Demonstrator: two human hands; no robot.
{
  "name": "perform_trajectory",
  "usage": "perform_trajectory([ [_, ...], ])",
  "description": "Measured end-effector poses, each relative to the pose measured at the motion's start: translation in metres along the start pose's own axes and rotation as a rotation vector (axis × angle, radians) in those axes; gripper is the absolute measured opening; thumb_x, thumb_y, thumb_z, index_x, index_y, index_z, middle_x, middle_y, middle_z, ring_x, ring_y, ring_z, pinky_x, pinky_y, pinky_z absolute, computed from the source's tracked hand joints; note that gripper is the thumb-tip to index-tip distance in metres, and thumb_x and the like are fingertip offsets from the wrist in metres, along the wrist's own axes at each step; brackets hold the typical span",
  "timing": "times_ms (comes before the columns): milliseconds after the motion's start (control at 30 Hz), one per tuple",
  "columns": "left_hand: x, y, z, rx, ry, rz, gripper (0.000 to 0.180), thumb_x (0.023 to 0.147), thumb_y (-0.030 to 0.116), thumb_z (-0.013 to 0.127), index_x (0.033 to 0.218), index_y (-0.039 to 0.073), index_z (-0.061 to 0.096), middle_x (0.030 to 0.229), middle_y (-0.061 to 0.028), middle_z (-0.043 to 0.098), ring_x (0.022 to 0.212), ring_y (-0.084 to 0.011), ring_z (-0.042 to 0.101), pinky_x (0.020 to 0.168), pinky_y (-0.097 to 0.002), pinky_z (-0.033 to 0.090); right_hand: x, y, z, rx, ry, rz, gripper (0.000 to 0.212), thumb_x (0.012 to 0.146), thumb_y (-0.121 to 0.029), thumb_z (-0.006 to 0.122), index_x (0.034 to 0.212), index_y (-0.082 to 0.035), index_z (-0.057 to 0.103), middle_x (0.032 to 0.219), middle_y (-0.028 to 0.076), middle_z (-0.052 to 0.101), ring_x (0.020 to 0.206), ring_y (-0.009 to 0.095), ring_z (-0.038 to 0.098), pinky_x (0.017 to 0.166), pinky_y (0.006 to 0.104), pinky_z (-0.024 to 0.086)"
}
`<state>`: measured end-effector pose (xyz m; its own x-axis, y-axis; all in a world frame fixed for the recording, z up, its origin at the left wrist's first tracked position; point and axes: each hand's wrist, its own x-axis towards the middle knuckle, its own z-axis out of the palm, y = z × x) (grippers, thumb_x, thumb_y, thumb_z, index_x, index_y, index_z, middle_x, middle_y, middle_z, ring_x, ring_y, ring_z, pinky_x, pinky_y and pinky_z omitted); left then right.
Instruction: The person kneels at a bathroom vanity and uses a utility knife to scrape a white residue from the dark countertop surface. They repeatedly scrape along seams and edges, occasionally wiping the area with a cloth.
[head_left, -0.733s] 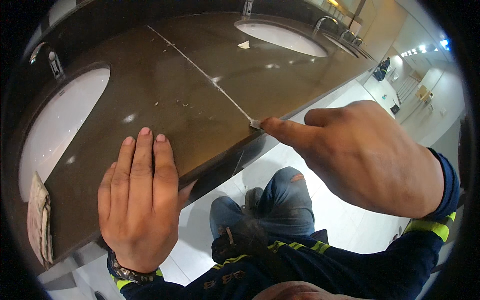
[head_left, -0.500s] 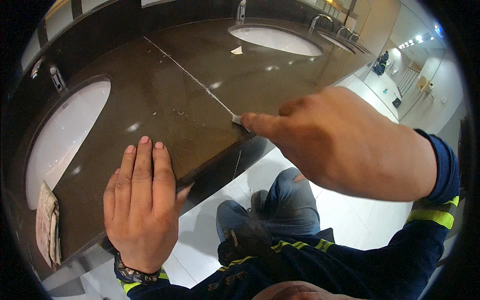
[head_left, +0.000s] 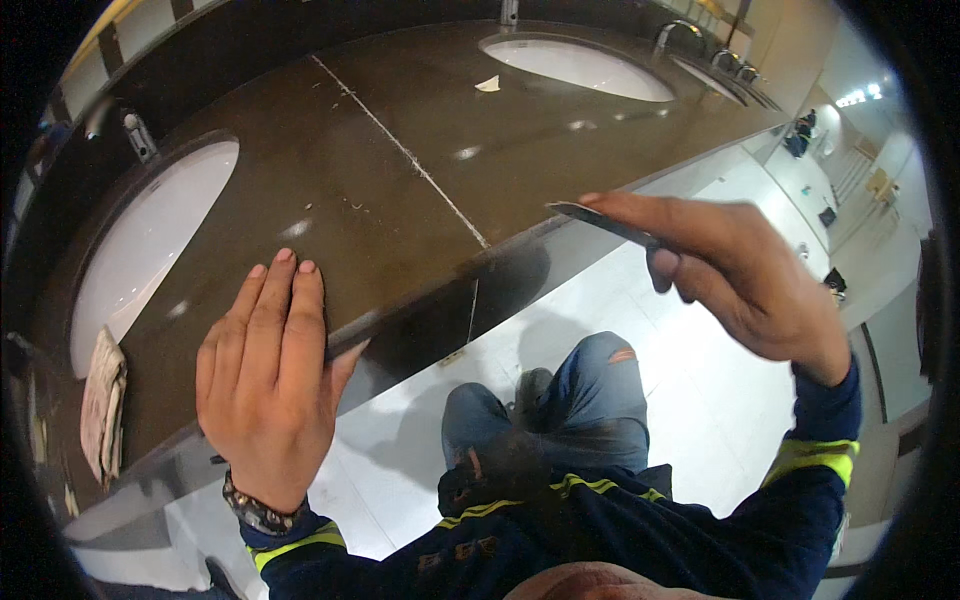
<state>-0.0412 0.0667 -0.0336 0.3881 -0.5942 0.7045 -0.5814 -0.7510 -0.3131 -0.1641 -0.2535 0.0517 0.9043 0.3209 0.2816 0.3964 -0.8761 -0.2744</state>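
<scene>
My right hand (head_left: 735, 265) is raised off the counter's front edge, over the floor. It grips a slim, dark knife (head_left: 605, 223), forefinger stretched along its back, the pointed tip toward the counter. Flat on the brown stone countertop (head_left: 400, 250) lies my left hand (head_left: 265, 375), fingers straight and thumb over the front edge. A pale, rough seam (head_left: 405, 155) crosses the countertop from back to front edge, with white crumbs along it. The knife's tip is apart from the seam, to its right.
White basins are set into the counter at left (head_left: 150, 245) and far right (head_left: 580, 68), each with a metal tap. A folded, stained cloth or paper (head_left: 103, 405) lies by the left basin. A small white scrap (head_left: 488, 85) lies near the back. Another person (head_left: 800, 135) is far off at right.
My right hand has lifted the knife off the seam at the front edge and drawn it back to the right. My left hand stays flat on the countertop. The view has shifted slightly.
</scene>
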Motion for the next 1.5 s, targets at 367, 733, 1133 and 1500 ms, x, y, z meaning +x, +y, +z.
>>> perform_trajectory([
  [367, 0.016, -0.002, -0.025, -0.214, -0.15, -0.039, 0.053, 0.085, 0.035, 0.08, 0.128, 0.006, 0.069, 0.13, -0.0148, 0.069, 0.121, -0.0332, 0.065, 0.101, -0.042, 0.05, -0.023, 0.012, 0.117, 0.838, 0.365, 0.111, 0.06, 0.101, -0.006, 0.042, 0.16, -0.005, 0.04, 0.086, 0.01, 0.063, 0.069, 0.014, 0.056, 0.069, 0.0292, 0.05],
  [733, 0.036, 0.031, -0.027, -0.286, -0.059, 0.041, 0.038, 0.088, 0.017, 0.078, 0.124, 0.007, 0.071, 0.123, -0.0121, 0.071, 0.114, -0.0309, 0.066, 0.097, -0.041, 0.051, -0.004, 0.006, 0.118, 0.935, 0.398, 0.12, 0.06, 0.103, 0.003, 0.037, 0.162, -0.007, 0.034, 0.088, 0.011, 0.065, 0.069, 0.01, 0.056, 0.067, 0.0255, 0.048],
  [1133, 0.067, 0.067, 0.011, -0.357, 0.037, -0.052, 0.054, 0.084, 0.036, 0.082, 0.13, 0.01, 0.069, 0.125, -0.0106, 0.066, 0.124, -0.0358, 0.056, 0.102, -0.0459, 0.047, -0.025, 0.026, 0.131, 0.979, 0.512, 0.142, 0.063, 0.102, 0.003, 0.033, 0.164, -0.005, 0.028, 0.138, 0.019, 0.057, 0.078, 0.013, 0.061, 0.065, 0.0268, 0.052],
  [1500, 0.06, 0.057, 0.002, -0.432, -0.041, -0.092, 0.067, 0.078, 0.026, 0.085, 0.139, 0.011, 0.063, 0.134, -0.013, 0.064, 0.131, -0.0374, 0.055, 0.108, -0.0465, 0.046, 0.006, 0.037, 0.178, 0.831, 0.569, -0.159, 0.063, 0.102, 0.0, 0.045, 0.163, -0.008, 0.03, 0.089, 0.011, 0.065, 0.071, 0.011, 0.057, 0.068, 0.0272, 0.051],
])
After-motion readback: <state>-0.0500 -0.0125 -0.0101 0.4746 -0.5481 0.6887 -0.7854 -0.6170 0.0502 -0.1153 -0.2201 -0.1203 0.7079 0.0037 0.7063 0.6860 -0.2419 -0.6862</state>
